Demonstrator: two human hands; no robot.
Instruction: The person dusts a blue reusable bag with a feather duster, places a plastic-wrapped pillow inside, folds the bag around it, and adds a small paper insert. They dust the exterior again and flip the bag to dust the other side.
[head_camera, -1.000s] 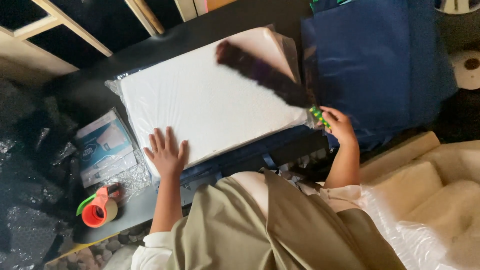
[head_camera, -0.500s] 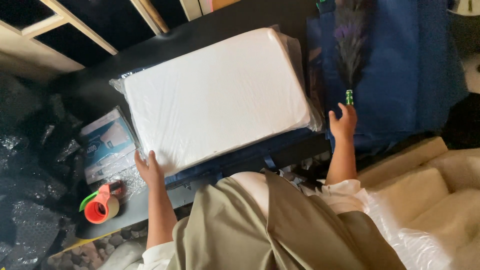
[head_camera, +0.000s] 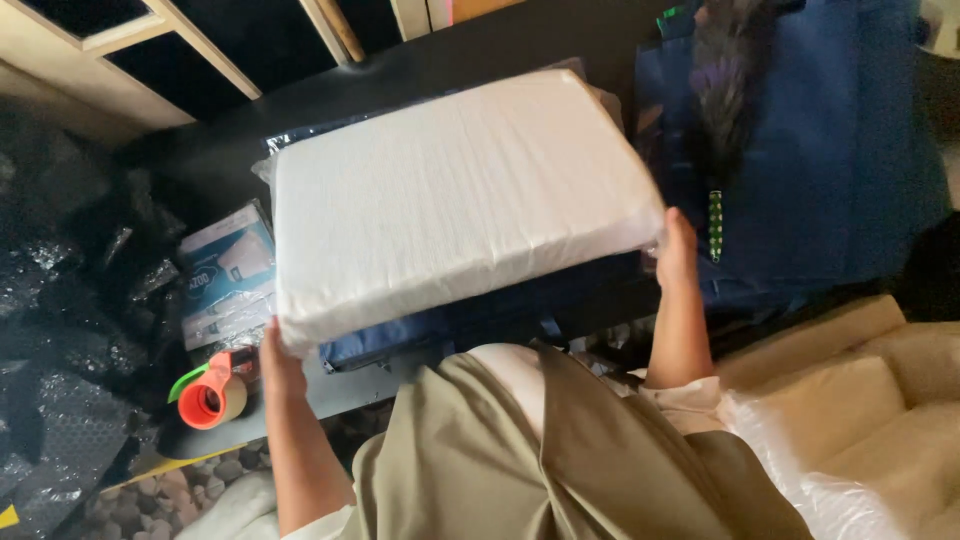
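Where the dark worktop (head_camera: 230, 160) runs across the middle of the view, a large white cushion pad (head_camera: 450, 205) sealed in clear plastic wrap takes up most of it, lifted at its near edge and tilted toward the person. It is thick, rectangular and soft-cornered, its film creased in fine lines. Under it lies a folded navy fabric bag (head_camera: 470, 320), and to the right a bigger navy fabric bag (head_camera: 830, 150) stands; what either holds cannot be seen.

The left hand (head_camera: 280, 365) is under the pad's near left corner, forearm reaching up from below, its fingers hidden beneath the pad and seemingly closed on that corner. The right hand (head_camera: 677, 250) presses the near right corner, fingers wrapped around the edge and gripping it, forearm nearly upright. A small green beaded strip (head_camera: 714, 225) hangs just beside this hand against the bag.

At the far left sits black bubble wrap (head_camera: 60, 330), glossy and crumpled. Next to it, left of the pad, a pale blue printed packet (head_camera: 225, 275) in clear film lies flat. Just below that rests a tape dispenser (head_camera: 212, 395) with an orange core and green tab, near the left wrist.
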